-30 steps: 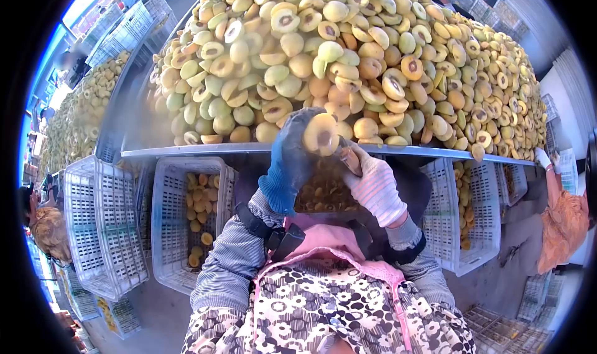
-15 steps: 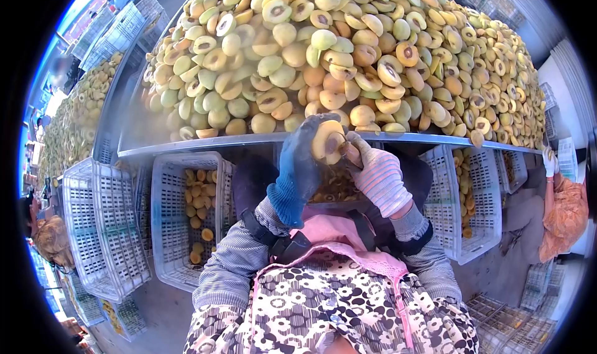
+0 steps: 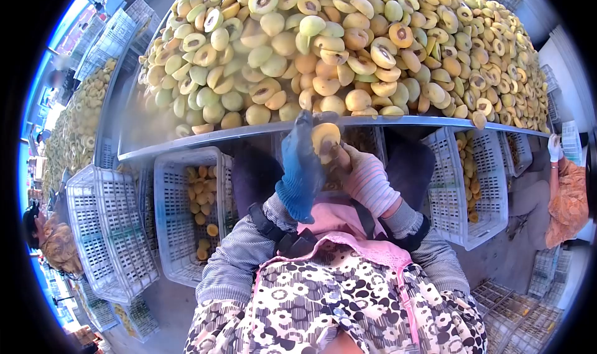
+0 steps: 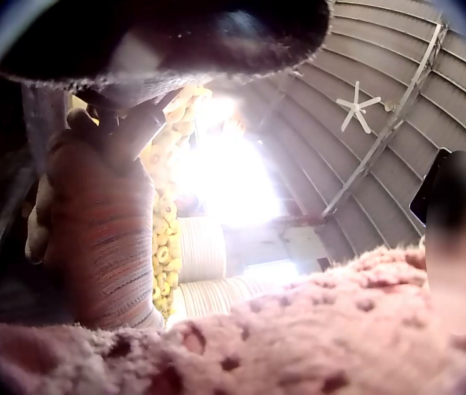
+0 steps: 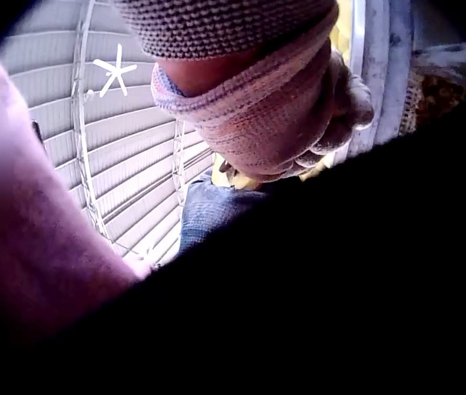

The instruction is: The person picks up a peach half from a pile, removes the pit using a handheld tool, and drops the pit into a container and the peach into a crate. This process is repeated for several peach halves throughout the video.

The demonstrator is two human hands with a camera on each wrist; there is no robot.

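My left hand (image 3: 301,167), in a blue knit glove with a darkened palm, holds a halved yellow apricot (image 3: 324,135) just before the table's edge. The fruit's dark hollow faces the right hand. My right hand (image 3: 371,179), in a white glove with pink stripes, has its fingers curled against the apricot's side. Between its fingers is a short brownish thing (image 3: 342,157); I cannot tell what it is. In the left wrist view the striped glove (image 4: 105,234) stands upright, while the right wrist view shows its curled fingers (image 5: 348,107).
A great heap of halved apricots (image 3: 336,49) covers the metal-edged table (image 3: 249,130). White plastic crates with apricots stand at left (image 3: 163,217) and right (image 3: 457,211) of my knees. Stacked crates (image 3: 112,229) lean farther left. A person in orange (image 3: 567,202) sits at the right.
The apricot's cut face has turned from the camera toward the right hand, whose fingers now cover more of it. The head view has shifted, so the table edge sits higher.
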